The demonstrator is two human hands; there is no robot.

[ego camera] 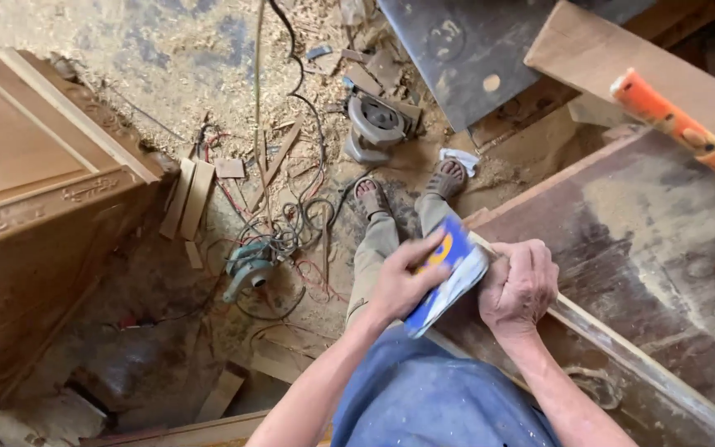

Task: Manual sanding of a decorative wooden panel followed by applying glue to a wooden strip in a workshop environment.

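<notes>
Head view: both hands meet at the near edge of the table [664,248], over the person's lap. The left hand [399,285] holds a folded sheet [448,277], blue and white with a yellow mark; its thumb lies on top and the fingers [424,248] curl round the upper edge, pinching it. The right hand [519,285] is closed into a loose fist against the sheet's other end, the fingers tucked under so I cannot tell whether they grip it or only press it to the wooden rail [622,348].

The sheet looks thin, light and limp; it bends over the rail's edge and would likely crease or tear if pulled hard. The folded spine near the left thumb seems the firmest place to take it.

Hard to make out: the sheet's underside and whatever lies beneath the right palm are hidden. An orange-handled tool [680,124] is cut off at the right edge. On the sawdust floor [167,50] lie a tangle of cables [291,223] and a power tool [378,124], its type unclear.
</notes>
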